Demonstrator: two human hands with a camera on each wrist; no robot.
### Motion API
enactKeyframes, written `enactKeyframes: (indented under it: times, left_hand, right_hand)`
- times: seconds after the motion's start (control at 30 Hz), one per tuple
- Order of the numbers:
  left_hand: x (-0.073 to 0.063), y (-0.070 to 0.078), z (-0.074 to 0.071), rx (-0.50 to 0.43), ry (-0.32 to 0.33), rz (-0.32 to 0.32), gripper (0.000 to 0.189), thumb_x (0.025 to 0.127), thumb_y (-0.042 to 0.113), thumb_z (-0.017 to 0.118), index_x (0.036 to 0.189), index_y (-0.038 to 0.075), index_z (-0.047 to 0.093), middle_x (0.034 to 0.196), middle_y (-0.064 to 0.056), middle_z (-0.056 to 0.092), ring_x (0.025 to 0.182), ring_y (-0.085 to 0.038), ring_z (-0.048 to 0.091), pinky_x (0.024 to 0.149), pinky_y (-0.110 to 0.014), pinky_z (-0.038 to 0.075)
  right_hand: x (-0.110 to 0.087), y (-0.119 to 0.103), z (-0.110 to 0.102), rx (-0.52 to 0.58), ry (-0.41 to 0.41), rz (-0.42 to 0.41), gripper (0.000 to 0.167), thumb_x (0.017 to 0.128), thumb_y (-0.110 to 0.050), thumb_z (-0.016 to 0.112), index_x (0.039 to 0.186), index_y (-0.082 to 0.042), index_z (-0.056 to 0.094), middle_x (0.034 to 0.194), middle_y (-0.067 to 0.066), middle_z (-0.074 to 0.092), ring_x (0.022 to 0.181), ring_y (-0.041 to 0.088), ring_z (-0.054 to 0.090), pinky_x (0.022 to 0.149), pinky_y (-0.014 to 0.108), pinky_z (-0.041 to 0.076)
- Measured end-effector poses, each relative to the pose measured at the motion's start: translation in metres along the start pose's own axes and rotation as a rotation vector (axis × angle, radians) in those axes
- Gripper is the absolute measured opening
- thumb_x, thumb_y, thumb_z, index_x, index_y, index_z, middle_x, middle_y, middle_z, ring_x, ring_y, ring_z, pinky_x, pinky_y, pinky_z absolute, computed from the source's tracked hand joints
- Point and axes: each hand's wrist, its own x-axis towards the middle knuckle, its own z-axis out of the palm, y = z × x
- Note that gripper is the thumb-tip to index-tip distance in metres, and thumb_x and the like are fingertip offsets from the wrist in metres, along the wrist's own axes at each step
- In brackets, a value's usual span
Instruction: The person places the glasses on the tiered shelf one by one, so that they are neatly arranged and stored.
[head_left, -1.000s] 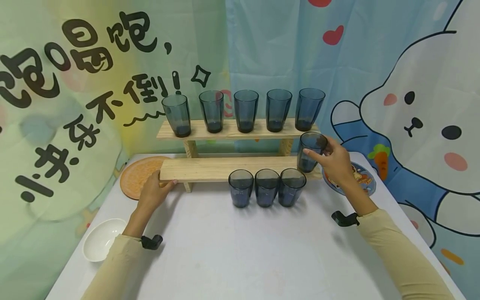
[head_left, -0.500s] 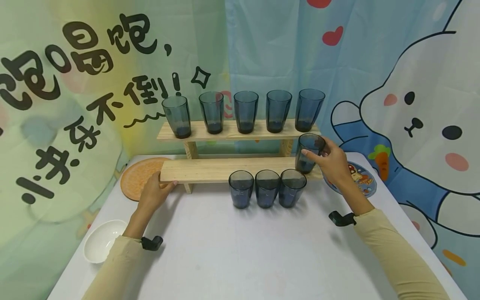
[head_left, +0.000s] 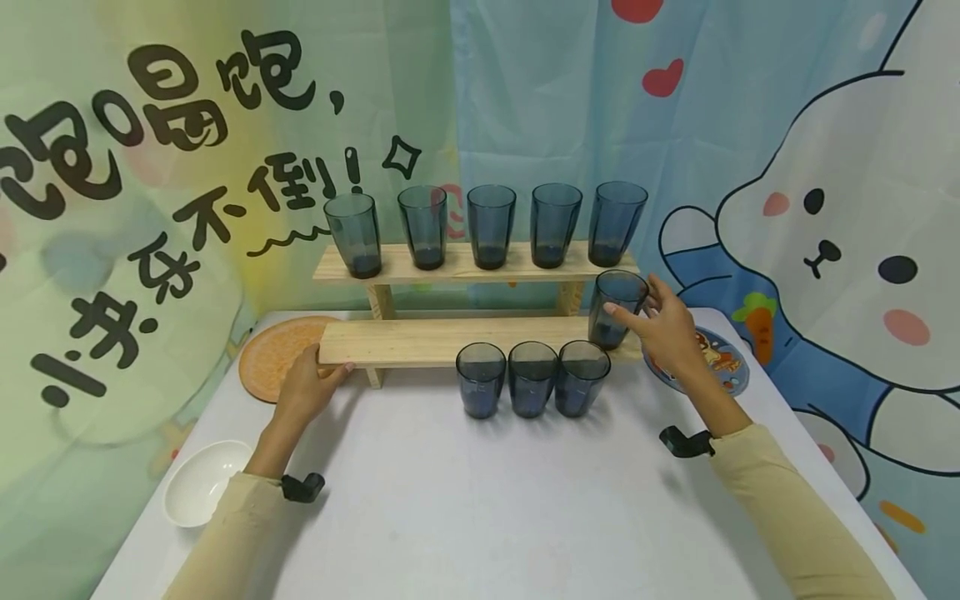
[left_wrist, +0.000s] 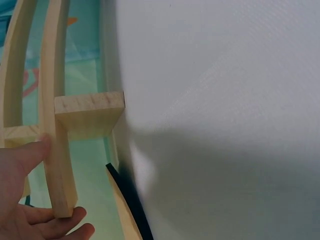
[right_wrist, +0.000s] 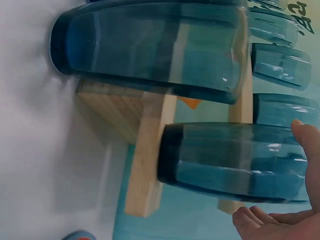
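A two-tier wooden shelf point(head_left: 450, 340) stands on the table. My left hand point(head_left: 306, 387) grips the left end of its lower board, the thumb over it and fingers beneath, as the left wrist view shows. At the board's right end a blue-tinted drinking glass point(head_left: 617, 312) stands upright, its base on the wood in the right wrist view. Around that glass is my right hand point(head_left: 667, 329), thumb across its front near the rim and fingers on the far side. Several matching glasses point(head_left: 491, 227) line the upper board. Three more glasses point(head_left: 531, 379) stand before the shelf.
Left of the shelf lies an orange round plate point(head_left: 281, 358), partly behind the left hand. A white bowl point(head_left: 206, 483) sits near the table's left edge. Behind the right hand is a patterned blue plate point(head_left: 723, 362). A printed curtain point(head_left: 525, 100) hangs behind the table.
The glass at the right hand has shifted slightly left along the lower board, the right hand moving with it. My left hand keeps its place on the shelf.
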Motion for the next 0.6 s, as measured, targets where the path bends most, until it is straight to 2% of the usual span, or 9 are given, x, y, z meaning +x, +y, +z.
enactKeyframes:
  times: [0.17,0.23,0.3,0.43,0.6]
  left_hand:
    - [0.000,-0.002,0.001,-0.009,0.002,-0.002,0.079,0.106,0.038,0.065,0.158,-0.012,0.031,0.156,-0.037,0.042,0.145,-0.054,0.041,0.116,-0.067,0.037]
    - [0.000,-0.003,0.002,-0.016,0.005,0.003,0.079,0.106,0.037,0.065,0.158,-0.011,0.031,0.156,-0.037,0.042,0.145,-0.053,0.042,0.116,-0.067,0.037]
    - [0.000,-0.004,0.002,-0.017,0.007,0.009,0.079,0.106,0.038,0.065,0.158,-0.012,0.031,0.156,-0.037,0.042,0.145,-0.054,0.042,0.115,-0.067,0.037]
    - [-0.001,-0.004,0.003,-0.020,0.011,0.010,0.079,0.106,0.037,0.065,0.158,-0.011,0.031,0.156,-0.036,0.042,0.145,-0.054,0.041,0.116,-0.068,0.036]
    - [-0.001,-0.004,0.003,-0.031,0.012,0.017,0.079,0.106,0.037,0.065,0.158,-0.011,0.031,0.157,-0.036,0.042,0.145,-0.053,0.041,0.116,-0.068,0.037]
  right_hand:
    - [-0.012,-0.005,-0.008,0.010,0.161,-0.080,0.095,0.097,-0.048,0.075,0.167,-0.007,0.026,0.167,0.018,0.039,0.150,0.038,0.042,0.121,0.054,0.039]
    - [-0.020,-0.007,-0.010,0.022,0.229,-0.109,0.083,0.098,-0.043,0.076,0.162,-0.007,0.038,0.160,0.016,0.049,0.145,0.035,0.049,0.119,0.049,0.042]
    - [-0.029,-0.008,-0.011,0.033,0.260,-0.122,0.073,0.098,-0.041,0.076,0.156,-0.007,0.048,0.153,0.014,0.056,0.140,0.032,0.055,0.118,0.040,0.045]
    - [-0.047,-0.006,-0.004,0.051,0.245,-0.134,0.059,0.099,-0.040,0.075,0.146,-0.008,0.060,0.144,0.012,0.064,0.133,0.028,0.061,0.111,0.023,0.048]
    - [-0.067,0.007,0.015,0.080,0.139,-0.135,0.061,0.100,-0.035,0.075,0.151,-0.007,0.056,0.148,0.015,0.062,0.137,0.031,0.060,0.107,0.013,0.046]
